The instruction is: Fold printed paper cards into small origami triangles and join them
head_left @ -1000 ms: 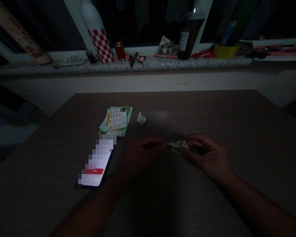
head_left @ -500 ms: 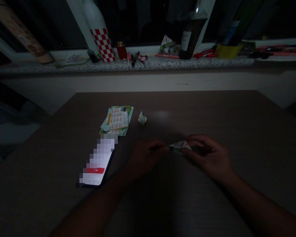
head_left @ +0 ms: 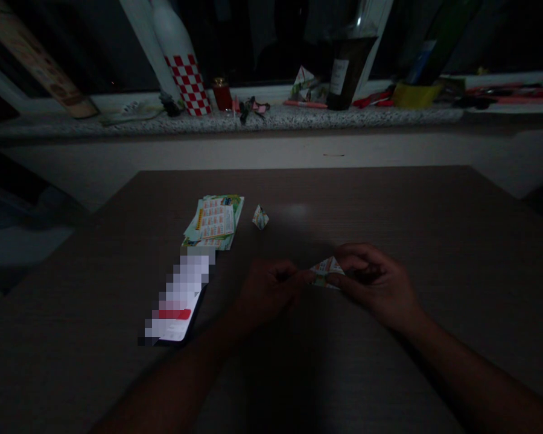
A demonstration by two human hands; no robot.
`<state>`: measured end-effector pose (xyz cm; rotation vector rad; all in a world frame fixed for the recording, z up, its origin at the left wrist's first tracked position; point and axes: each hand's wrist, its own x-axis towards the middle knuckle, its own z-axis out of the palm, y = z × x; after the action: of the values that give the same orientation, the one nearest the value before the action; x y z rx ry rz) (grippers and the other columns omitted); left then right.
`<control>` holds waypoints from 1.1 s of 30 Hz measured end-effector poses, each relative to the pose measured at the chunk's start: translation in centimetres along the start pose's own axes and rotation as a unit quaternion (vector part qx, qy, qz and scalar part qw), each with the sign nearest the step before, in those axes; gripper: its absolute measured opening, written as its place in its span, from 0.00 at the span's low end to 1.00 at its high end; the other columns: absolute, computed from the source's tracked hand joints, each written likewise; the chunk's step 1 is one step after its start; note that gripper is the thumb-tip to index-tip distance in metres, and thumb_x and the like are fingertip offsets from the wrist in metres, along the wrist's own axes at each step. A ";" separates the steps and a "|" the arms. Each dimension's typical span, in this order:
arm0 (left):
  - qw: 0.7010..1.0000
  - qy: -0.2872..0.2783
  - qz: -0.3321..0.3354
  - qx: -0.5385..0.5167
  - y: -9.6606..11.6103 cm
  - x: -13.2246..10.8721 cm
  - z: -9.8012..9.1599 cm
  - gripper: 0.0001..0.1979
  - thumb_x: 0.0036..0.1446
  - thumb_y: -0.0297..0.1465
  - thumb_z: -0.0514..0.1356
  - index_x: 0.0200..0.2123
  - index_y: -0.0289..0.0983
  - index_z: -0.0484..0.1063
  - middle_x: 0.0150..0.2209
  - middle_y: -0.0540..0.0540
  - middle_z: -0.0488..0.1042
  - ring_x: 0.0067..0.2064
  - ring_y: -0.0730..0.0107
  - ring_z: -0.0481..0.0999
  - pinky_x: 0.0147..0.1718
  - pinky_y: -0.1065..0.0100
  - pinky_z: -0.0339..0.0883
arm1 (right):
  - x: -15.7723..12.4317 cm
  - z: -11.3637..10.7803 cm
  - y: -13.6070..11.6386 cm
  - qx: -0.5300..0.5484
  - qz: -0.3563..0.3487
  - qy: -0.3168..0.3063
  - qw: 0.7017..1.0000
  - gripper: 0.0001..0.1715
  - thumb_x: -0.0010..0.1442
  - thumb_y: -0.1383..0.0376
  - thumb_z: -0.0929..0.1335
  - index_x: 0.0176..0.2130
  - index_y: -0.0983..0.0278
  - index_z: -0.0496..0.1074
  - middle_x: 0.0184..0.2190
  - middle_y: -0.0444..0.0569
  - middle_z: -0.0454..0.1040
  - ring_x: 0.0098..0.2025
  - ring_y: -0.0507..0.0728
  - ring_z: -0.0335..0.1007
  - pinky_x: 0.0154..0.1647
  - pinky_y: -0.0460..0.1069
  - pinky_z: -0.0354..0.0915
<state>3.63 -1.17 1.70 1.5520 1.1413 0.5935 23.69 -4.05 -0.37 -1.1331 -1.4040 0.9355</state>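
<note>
Between my two hands is a small folded piece of printed paper [head_left: 324, 271], roughly triangular, with white, red and green print. My left hand [head_left: 271, 286] is closed, thumb and forefinger pinching the paper's left corner. On its right side, my right hand [head_left: 380, 283] grips it with the thumb in front and the fingers behind, partly hidden. Beyond my hands a small folded paper shape [head_left: 260, 217] with pointed corners sits on the table. To its left lies a loose stack of printed paper slips [head_left: 215, 218], green and white with orange print.
A lit phone [head_left: 178, 301] lies left of my left forearm on the dark wooden table [head_left: 366, 199]. On the stone windowsill [head_left: 298, 119] stand a red-and-white checkered bottle [head_left: 189, 81], a red jar [head_left: 221, 95], a dark labelled container [head_left: 346, 75] and several small items.
The folded paper has turned slightly, now showing a taller triangular face. My right hand has shifted a little to the left, with its thumb further over the paper. My left hand has barely moved.
</note>
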 end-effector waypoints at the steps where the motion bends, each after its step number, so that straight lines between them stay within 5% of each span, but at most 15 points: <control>1: 1.000 -0.011 -0.001 0.007 -0.1 0.1 -0.1 0.21 0.56 0.45 0.58 0.21 0.35 0.68 0.15 0.54 0.66 0.16 0.79 0.60 0.16 0.76 0.50 | 0.1 0.0 0.0 0.010 0.010 -0.004 1.000 0.17 0.51 0.66 0.74 0.41 0.61 0.71 0.27 0.44 0.79 0.28 0.52 0.75 0.30 0.46 0.70; 8: 0.985 -0.124 0.055 0.108 -0.9 0.7 -1.4 0.24 0.59 0.46 0.54 0.19 0.34 0.67 0.15 0.55 0.59 0.18 0.80 0.56 0.17 0.75 0.45 | 0.4 0.2 -0.2 0.059 0.085 -0.032 0.994 0.23 0.47 0.66 0.75 0.44 0.62 0.70 0.25 0.44 0.80 0.24 0.52 0.76 0.24 0.45 0.71; 14: 0.970 -0.241 -0.006 0.006 -0.7 0.3 -1.2 0.22 0.58 0.45 0.55 0.22 0.34 0.69 0.18 0.52 0.68 0.19 0.77 0.65 0.19 0.76 0.56 | 0.5 -0.2 0.2 0.112 0.126 -0.037 0.985 0.27 0.46 0.66 0.76 0.46 0.61 0.70 0.27 0.43 0.80 0.25 0.52 0.76 0.27 0.45 0.71; 19: 0.988 -0.128 0.007 -0.082 -0.7 0.2 0.1 0.20 0.58 0.44 0.55 0.22 0.35 0.67 0.18 0.53 0.67 0.18 0.79 0.64 0.18 0.76 0.56 | 0.7 -0.6 0.5 0.208 0.101 -0.017 0.973 0.24 0.51 0.58 0.74 0.47 0.59 0.71 0.33 0.46 0.78 0.31 0.53 0.75 0.34 0.48 0.70; 23: 0.992 -0.053 0.024 -0.111 -0.9 0.2 1.1 0.21 0.59 0.45 0.53 0.24 0.35 0.67 0.18 0.53 0.67 0.17 0.78 0.64 0.18 0.75 0.56 | 0.2 0.7 0.3 0.216 0.105 -0.073 0.968 0.16 0.53 0.56 0.73 0.38 0.62 0.73 0.30 0.48 0.77 0.32 0.54 0.73 0.35 0.49 0.69; 27: 0.995 -0.056 0.071 -0.046 -1.0 0.2 1.6 0.24 0.62 0.45 0.50 0.23 0.35 0.68 0.19 0.51 0.68 0.21 0.75 0.67 0.22 0.74 0.59 | -0.3 2.4 0.1 0.208 0.151 -0.073 0.964 0.15 0.50 0.56 0.74 0.25 0.64 0.71 0.20 0.44 0.74 0.23 0.53 0.71 0.26 0.48 0.68; 33: 0.987 -0.099 0.124 0.013 -1.0 0.0 1.3 0.24 0.65 0.44 0.45 0.25 0.35 0.69 0.23 0.49 0.70 0.26 0.73 0.69 0.28 0.72 0.61 | -0.3 2.7 0.1 0.222 0.153 -0.046 0.962 0.15 0.46 0.58 0.75 0.21 0.64 0.71 0.17 0.42 0.72 0.19 0.51 0.68 0.21 0.46 0.65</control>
<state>4.39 -1.80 0.32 1.7477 0.8164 0.5749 21.07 -4.21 -0.86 -0.9838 -1.0272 1.4573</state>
